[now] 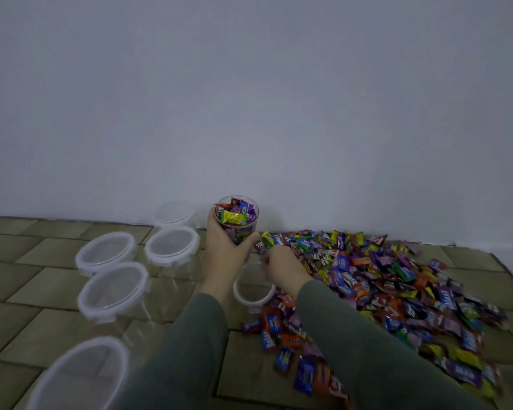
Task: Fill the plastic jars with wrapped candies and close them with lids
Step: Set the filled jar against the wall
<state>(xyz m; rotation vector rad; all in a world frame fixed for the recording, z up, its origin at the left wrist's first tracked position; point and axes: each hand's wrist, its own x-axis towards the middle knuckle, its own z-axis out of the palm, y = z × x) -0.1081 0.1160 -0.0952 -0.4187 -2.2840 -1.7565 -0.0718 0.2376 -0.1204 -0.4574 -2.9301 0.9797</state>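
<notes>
The left hand [224,244] held the filled jar [236,218] tipped toward the camera, its fingers wrapped round the clear wall from the near side and the thumb pressed on the side facing the candy pile [391,282]. The jar was open-mouthed, without a lid, and wrappers already reached its rim. It was raised close to the wall, above the far edge of the pile.

The likeliest slip from here was a spill: with the jar tilted and so full, any extra candy pushed in could nudge the top pieces over the rim, and a squeeze on the thin plastic might do the same. A lid pressed on over protruding wrappers would probably not seat.

The right hand [282,266] reached out just beside the jar, palm down, its fingers curled at the pile's near-left edge and appearing to pinch a few candies [268,239] right under the jar. The frame was soft there, so the exact grip was hard to read. Both forearms in green sleeves stretched forward, the right one crossing over the pile.

Under the right wrist, touching the pile's edge, stood an open empty jar [253,287]. Left of the filled jar stood the lidded jars [113,288], looking empty, with one more jar [174,213] against the wall whose state I could not tell. All rested on the tiled floor [18,273].
</notes>
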